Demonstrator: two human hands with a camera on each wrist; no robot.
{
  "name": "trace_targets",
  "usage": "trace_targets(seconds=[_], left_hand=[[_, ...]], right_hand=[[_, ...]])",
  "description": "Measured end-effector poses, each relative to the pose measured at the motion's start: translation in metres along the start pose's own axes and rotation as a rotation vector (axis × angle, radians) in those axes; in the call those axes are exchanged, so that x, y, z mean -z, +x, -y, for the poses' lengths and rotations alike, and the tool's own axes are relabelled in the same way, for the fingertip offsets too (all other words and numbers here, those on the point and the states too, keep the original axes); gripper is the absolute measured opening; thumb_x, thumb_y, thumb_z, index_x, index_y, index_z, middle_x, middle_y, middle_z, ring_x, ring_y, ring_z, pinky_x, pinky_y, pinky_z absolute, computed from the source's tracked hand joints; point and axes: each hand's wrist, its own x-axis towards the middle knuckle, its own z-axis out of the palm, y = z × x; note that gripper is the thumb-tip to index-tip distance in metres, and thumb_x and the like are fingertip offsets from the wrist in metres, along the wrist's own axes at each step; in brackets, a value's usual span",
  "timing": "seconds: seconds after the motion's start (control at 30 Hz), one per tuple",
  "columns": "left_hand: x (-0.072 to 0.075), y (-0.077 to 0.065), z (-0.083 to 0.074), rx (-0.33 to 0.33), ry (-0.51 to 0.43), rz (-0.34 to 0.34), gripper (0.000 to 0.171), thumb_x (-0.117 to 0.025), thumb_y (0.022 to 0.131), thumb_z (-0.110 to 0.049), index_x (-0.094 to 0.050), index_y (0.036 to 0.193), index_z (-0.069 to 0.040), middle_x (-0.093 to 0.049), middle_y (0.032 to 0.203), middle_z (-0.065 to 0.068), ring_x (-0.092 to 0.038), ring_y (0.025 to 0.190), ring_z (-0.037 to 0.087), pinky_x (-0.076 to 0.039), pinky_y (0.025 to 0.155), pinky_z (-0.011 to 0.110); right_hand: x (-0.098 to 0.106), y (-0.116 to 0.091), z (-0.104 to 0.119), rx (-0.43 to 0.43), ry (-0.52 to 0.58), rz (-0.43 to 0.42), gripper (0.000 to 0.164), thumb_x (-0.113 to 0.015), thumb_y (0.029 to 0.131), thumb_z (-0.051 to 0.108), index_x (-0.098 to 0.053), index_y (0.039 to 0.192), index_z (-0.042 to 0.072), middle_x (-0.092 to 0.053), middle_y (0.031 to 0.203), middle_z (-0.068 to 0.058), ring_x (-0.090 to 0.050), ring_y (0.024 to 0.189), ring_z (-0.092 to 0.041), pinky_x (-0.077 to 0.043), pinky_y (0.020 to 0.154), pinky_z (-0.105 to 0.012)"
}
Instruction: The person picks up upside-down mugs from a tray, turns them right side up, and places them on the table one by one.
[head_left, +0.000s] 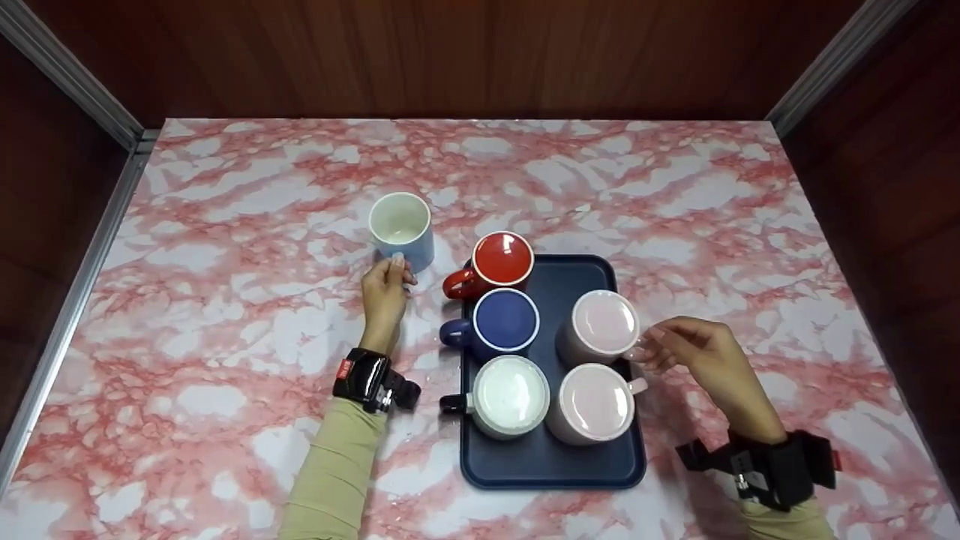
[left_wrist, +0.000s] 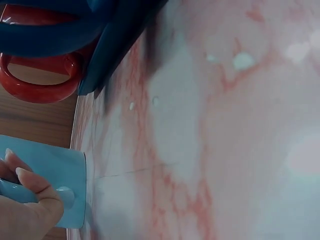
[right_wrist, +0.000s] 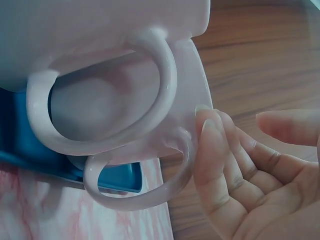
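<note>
The table (head_left: 735,225) is patterned in red-and-white marbling; directly on it a dark blue tray (head_left: 555,466) is set, and a light blue mug (head_left: 403,231) is stood upright nearby.

Red wrist label (head_left: 344,369); lettering seemingly illegible

Place: panelled booth, wider setting unclear
Walls (head_left: 450,60): dark wood-grain on three sides
Corner strips (head_left: 75,79): metal
Desk (head_left: 225,315): marbled red-and-white
</note>
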Motion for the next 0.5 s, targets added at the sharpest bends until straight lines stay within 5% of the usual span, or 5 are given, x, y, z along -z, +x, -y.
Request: trace_targets(seconds=[0.5], left_hand=[[0.0011,-0.0007,-0.0028,0.13,0.026,0.035,0.027,-0.043,0.098,-0.016,-0.056,0.09,0.006,-0.053,0.071,0.003,-0.052,0.067,0.01,-0.048,0.063,0.03]], right_hand=[[-0.0039,0.0031,-0.0007,-0.023,0.016,-0.001,0.025,-0.055,0.091,0.008,-0.058,0.096,-0.017,-0.061,0.076,-0.028,-0.062,0.063,-0.026,-0.053,0.057,-0.034]])
